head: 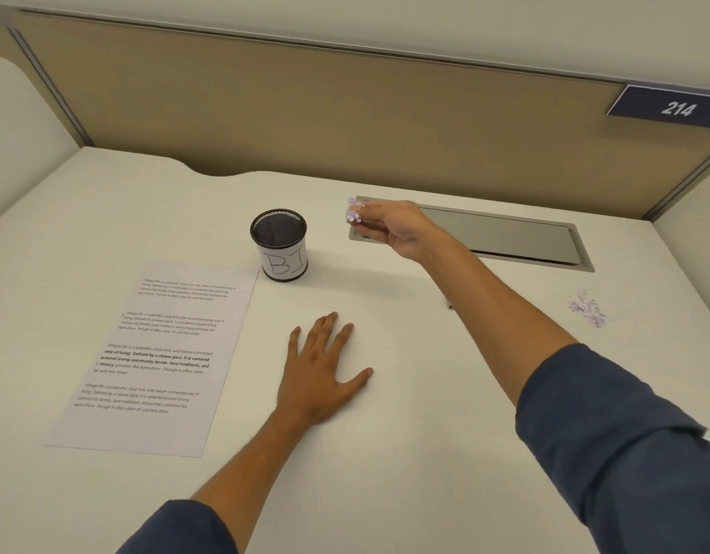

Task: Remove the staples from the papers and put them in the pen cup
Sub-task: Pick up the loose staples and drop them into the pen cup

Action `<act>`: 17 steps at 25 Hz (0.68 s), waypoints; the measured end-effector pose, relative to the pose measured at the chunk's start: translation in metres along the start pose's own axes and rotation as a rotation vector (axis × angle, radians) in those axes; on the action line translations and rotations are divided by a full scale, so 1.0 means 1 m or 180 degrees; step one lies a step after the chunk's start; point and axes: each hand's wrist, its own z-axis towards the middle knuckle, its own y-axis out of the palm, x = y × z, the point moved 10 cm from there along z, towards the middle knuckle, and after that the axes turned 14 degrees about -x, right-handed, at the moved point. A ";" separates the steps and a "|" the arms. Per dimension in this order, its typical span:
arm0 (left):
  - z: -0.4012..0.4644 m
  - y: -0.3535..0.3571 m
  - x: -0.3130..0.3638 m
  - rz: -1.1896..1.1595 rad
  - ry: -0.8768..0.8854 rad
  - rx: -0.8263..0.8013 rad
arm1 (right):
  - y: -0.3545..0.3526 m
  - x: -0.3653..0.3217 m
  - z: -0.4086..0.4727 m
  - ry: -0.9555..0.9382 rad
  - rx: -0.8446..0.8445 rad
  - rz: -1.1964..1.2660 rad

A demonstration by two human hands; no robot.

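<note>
The pen cup (279, 245) stands upright on the bench (385, 453), its long axis vertical and its open mouth pointing up. It is a black mesh cylinder with a white label around the lower part; you can read the hand-drawn letters "BI" on the label. The paper (157, 359) lies flat just to the left and in front of the cup, its long side running away from you and leaning a little to the right, with four blocks of printed text. I cannot make out any staple on it.

Your right hand (393, 227) hangs above the bench to the right of the cup, and its fingers (363, 217) are pinched together on a small clump of pale purple-white bits (352, 211). A loose pile of similar bits (588, 309) lies far to the right. Your left hand (319, 369) rests flat on the bench, fingers spread and straight.
</note>
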 end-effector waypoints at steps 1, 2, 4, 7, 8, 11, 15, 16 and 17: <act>0.000 0.000 -0.001 0.0000 -0.0003 -0.0003 | 0.009 0.000 0.009 0.0030 -0.0025 -0.0037; 0.000 0.001 -0.001 -0.0004 -0.0003 0.0004 | 0.016 0.001 0.018 0.0061 -0.0029 -0.0063; 0.001 0.000 -0.001 -0.0016 0.0015 0.0038 | 0.029 0.001 0.034 0.0099 -0.0042 -0.0171; 0.001 0.001 -0.001 -0.0004 0.0029 0.0021 | 0.047 0.002 0.055 0.0092 -0.0050 -0.0524; 0.001 0.001 -0.001 -0.0004 0.0025 0.0010 | 0.051 0.003 0.062 0.0084 -0.0028 -0.0641; 0.001 0.001 -0.001 -0.0018 0.0021 0.0005 | 0.062 -0.001 0.082 -0.0042 0.0033 -0.1285; 0.001 0.001 -0.001 -0.0014 0.0018 -0.0022 | 0.096 -0.013 0.095 -0.0206 -0.0113 -0.3409; 0.001 0.000 -0.001 -0.0018 0.0020 -0.0016 | 0.105 -0.012 0.097 -0.0184 -0.0181 -0.3801; 0.001 0.000 -0.001 -0.0021 0.0024 -0.0009 | 0.112 -0.010 0.098 -0.0166 -0.0249 -0.4091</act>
